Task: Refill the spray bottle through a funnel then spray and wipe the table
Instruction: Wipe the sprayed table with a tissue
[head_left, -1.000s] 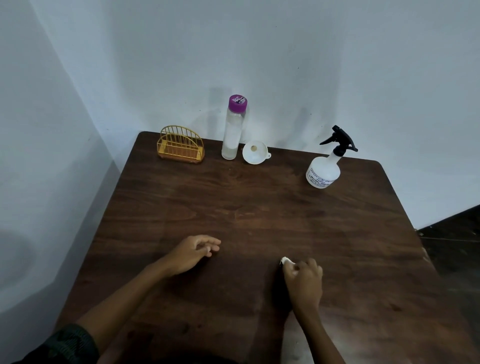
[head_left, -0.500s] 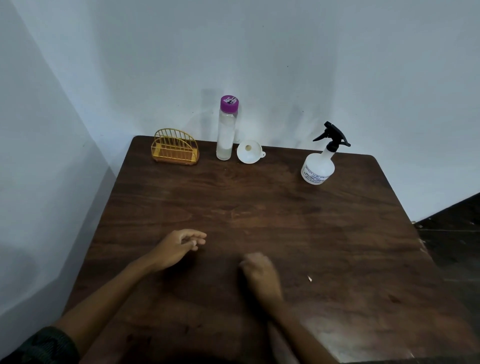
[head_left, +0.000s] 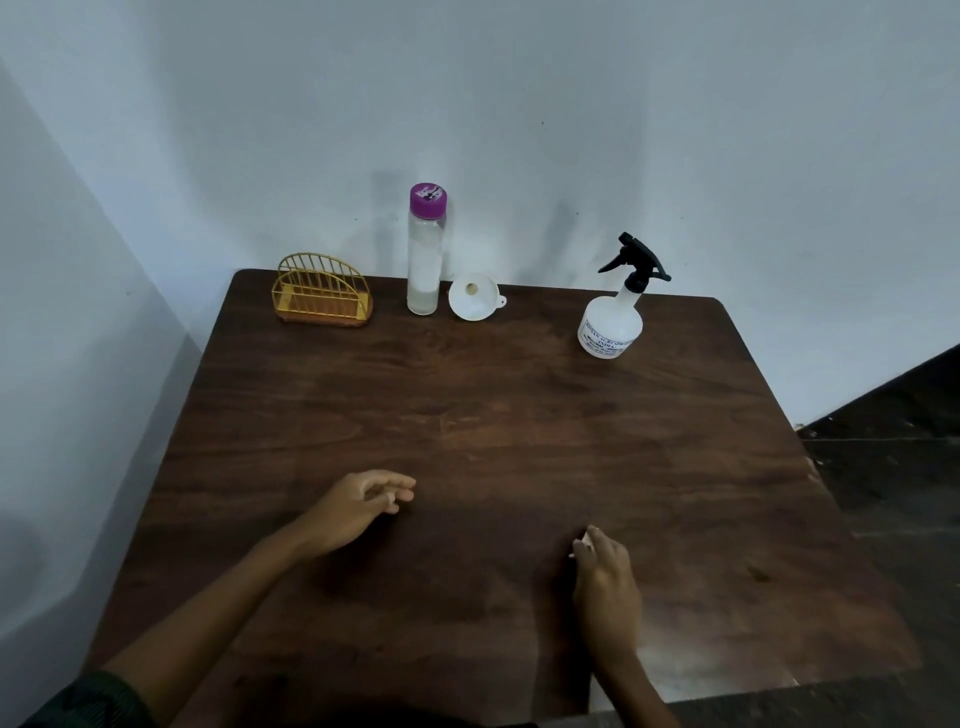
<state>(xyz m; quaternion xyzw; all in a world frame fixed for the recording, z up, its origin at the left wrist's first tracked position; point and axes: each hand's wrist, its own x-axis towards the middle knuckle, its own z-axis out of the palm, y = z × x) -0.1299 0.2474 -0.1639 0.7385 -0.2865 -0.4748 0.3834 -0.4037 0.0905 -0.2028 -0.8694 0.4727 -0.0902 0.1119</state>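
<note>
right hand (head_left: 605, 582) curled round small white wad (head_left: 583, 545) on dark wood-grain surface (head_left: 519, 415). left hand (head_left: 358, 501) rests loose, empty. round white plastic spray bottle (head_left: 612, 325), black trigger, upright far right; white conical funnel (head_left: 472, 300) well left of it.

Dark green sleeve (head_left: 88, 701) with faint darker pattern on left upper arm, ending near elbow; left forearm (head_left: 218, 608) and right forearm (head_left: 631, 686) bare
</note>
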